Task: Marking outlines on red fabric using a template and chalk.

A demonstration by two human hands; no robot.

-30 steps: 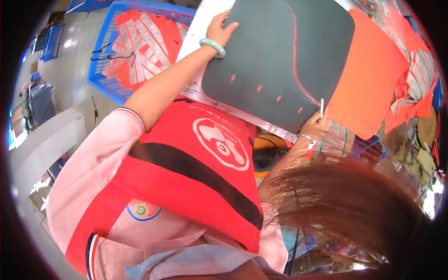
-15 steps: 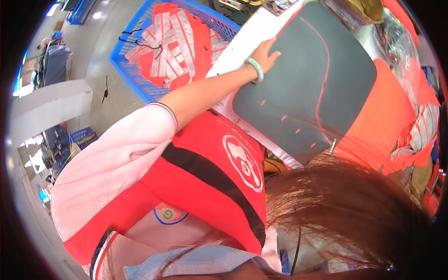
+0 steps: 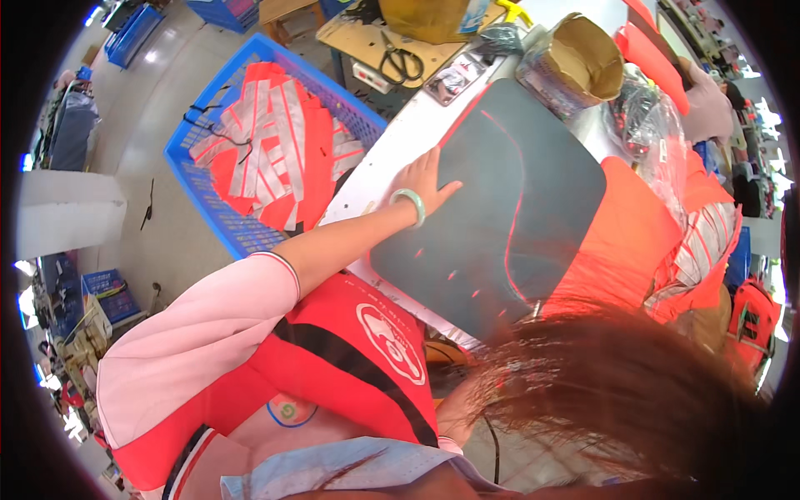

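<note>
Right hand not visible — hair [image 3: 617, 392] covers the whole lower right of the view, so can't tell what it holds or whether it's open or closed. The near edge of the dark grey template [image 3: 508, 217] runs under the hair too; its near-right corner is hidden. Left hand [image 3: 423, 179] is flat, fingers spread, palm down on the template's left edge, pale green bangle [image 3: 410, 206] on the wrist; gripping nothing. Template lies on the white table [image 3: 400, 142], tilted in the view, with thin red lines and small red slots showing through it. Orange fabric [image 3: 637, 242] sticks out from under its right side, with striped reflective pieces further right, partly cut off by the view's rim. Left of the table, just beside its edge — blue plastic crate [image 3: 200, 179] full of orange reflective-striped pieces. Far end of table is crowded: scissors [image 3: 402, 60], a brown paper bag [image 3: 587, 62], clear plastic bags. Another person's hand at upper right, mostly cut off. Bare table only in a narrow strip left of the template.
</note>
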